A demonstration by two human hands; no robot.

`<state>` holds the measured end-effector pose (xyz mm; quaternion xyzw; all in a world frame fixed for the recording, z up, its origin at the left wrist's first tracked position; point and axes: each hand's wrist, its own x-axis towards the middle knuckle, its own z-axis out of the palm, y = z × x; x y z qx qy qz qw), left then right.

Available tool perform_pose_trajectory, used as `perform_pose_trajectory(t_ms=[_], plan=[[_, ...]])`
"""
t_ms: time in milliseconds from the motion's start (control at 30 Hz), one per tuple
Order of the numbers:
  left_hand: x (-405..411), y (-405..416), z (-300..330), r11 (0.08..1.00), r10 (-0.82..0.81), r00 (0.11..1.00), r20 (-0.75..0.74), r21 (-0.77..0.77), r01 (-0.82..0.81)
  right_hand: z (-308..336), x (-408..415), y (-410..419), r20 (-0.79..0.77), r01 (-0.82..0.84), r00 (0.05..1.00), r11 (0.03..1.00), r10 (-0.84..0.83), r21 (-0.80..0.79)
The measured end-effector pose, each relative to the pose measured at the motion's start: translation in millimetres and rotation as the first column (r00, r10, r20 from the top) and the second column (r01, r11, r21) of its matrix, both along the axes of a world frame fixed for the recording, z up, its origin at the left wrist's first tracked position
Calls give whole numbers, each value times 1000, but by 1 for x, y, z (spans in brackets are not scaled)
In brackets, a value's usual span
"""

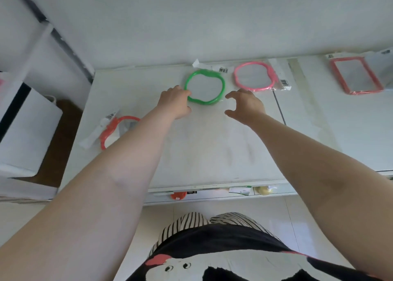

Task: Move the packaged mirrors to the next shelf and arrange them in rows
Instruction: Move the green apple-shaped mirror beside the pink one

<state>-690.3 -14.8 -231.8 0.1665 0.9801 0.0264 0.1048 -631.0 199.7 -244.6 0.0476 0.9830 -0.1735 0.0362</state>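
A green-rimmed packaged mirror (204, 87) lies flat near the back of the white shelf (204, 153). My left hand (174, 102) touches its left rim; whether the fingers pinch the rim or packaging cannot be seen. My right hand (244, 104) hovers just right of the mirror with its fingers spread and curved, holding nothing. A pink-rimmed packaged mirror (255, 76) lies to the right of the green one. An orange-red packaged mirror (114, 129) lies at the shelf's left, partly hidden by my left forearm. A red rectangular packaged mirror (355, 76) rests on the adjoining shelf at far right.
A white wall rises behind the shelves. A seam (279, 108) divides the two shelf surfaces. White boxes (27, 132) stand at the left over a brown floor gap. Small items sit on a lower ledge (212, 192) at the shelf's front edge.
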Motion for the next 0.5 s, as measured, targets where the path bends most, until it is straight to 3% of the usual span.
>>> perform_pose_trajectory(t_ms=[100,200,367,500], plan=[[-19,-1,-13,1000,18,1000,7,11,-18,-10,-17,-3,12,36,999,999,-36,-2],[-38,1,-33,996,59,998,38,63,-61,-23,-36,-5,24,163,987,980,-161,-118],[-52,15,-62,904,185,948,258,335,-267,-42,-57,-18,110,356,933,842,-342,-405],[-58,27,-75,836,283,926,251,408,-366,-54,-68,-25,160,438,893,728,-421,-528]])
